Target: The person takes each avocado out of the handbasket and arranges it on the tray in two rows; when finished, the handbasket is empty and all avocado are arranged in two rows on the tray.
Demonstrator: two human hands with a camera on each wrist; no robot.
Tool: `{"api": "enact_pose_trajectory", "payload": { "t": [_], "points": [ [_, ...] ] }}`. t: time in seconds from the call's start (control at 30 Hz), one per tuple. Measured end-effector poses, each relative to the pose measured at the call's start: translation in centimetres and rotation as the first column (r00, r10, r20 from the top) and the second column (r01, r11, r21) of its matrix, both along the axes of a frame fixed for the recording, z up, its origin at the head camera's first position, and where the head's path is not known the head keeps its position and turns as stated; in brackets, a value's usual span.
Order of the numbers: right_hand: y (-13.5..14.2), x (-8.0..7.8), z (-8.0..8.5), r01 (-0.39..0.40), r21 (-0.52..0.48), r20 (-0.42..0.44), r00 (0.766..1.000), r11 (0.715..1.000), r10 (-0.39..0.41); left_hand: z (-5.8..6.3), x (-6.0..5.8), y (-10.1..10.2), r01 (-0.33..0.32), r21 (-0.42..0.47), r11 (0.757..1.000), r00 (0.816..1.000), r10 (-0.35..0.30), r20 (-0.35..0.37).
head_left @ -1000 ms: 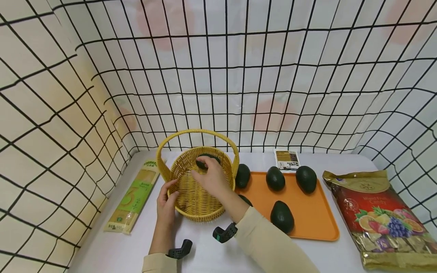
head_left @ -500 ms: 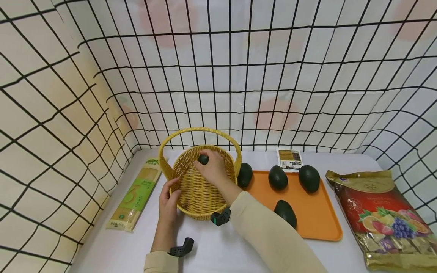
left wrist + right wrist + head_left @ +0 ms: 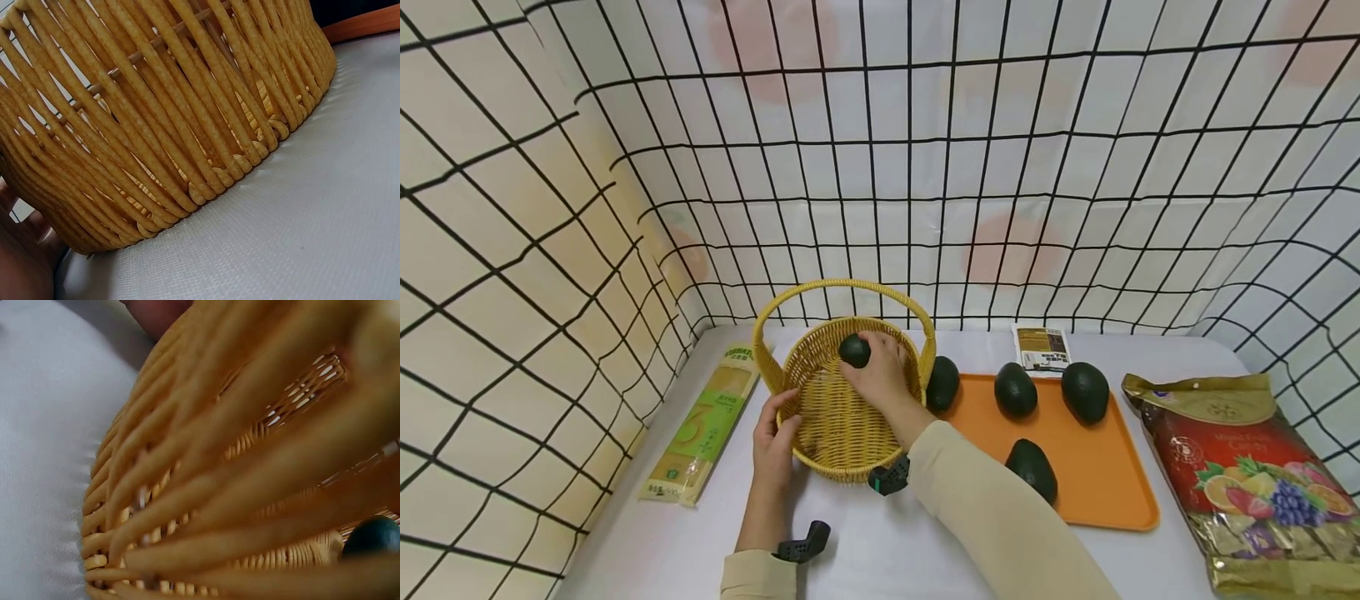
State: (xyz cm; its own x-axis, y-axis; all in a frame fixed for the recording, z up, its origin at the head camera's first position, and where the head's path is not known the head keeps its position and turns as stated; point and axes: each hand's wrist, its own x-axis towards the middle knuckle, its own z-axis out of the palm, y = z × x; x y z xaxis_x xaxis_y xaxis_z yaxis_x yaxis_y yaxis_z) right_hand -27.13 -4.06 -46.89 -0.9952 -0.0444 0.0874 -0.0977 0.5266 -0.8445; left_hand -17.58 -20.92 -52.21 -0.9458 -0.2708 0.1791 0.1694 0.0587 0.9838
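A yellow wicker basket [image 3: 838,429] with a tall arched handle stands on the white table. My left hand [image 3: 772,446] grips its left rim, thumb over the edge. My right hand [image 3: 883,379] reaches inside and holds a dark green avocado [image 3: 854,351] between thumb and fingers, near the back wall. Through the weave, the right wrist view shows part of the avocado [image 3: 373,536]. Wickerwork [image 3: 162,112] fills most of the left wrist view, with a bit of my left hand [image 3: 25,262] at its edge.
Right of the basket is an orange tray [image 3: 1093,475] with several avocados [image 3: 1016,391]. A red and gold candy bag [image 3: 1255,475] lies farther right, a small sachet [image 3: 1041,348] behind the tray. A noodle packet [image 3: 703,425] lies at left; black wire mesh [image 3: 910,200] surrounds the table.
My right hand's fingers have closed on the avocado in the basket and turned it end-on. My left hand has stayed at the rim. The head view has shifted slightly.
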Motion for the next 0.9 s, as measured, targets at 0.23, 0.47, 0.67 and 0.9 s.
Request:
{"api": "enact_pose_trajectory", "payload": {
  "t": [0.23, 0.47, 0.67, 0.9],
  "points": [
    [0.0, -0.2, -0.4, 0.037, 0.034, 0.038, 0.999, 0.999, -0.038, -0.1, 0.0, 0.0, -0.005, 0.020, 1.000, 1.000, 0.005, 0.005],
    [0.0, -0.4, -0.6, 0.034, -0.020, 0.056, 0.998, 0.999, -0.033, -0.2, 0.0, 0.0, -0.011, 0.002, 1.000, 1.000, 0.011, 0.016],
    [0.1, -0.9, -0.8, 0.035, -0.024, 0.085, 0.996, 0.999, -0.033, 0.0, 0.1, 0.0, -0.012, -0.001, 1.000, 1.000, 0.012, 0.022],
    [0.1, -1.0, -0.6, 0.028, -0.010, 0.099, 0.995, 1.000, -0.027, 0.3, 0.0, 0.1, -0.016, -0.006, 1.000, 0.999, 0.016, 0.028]
  ]
}}
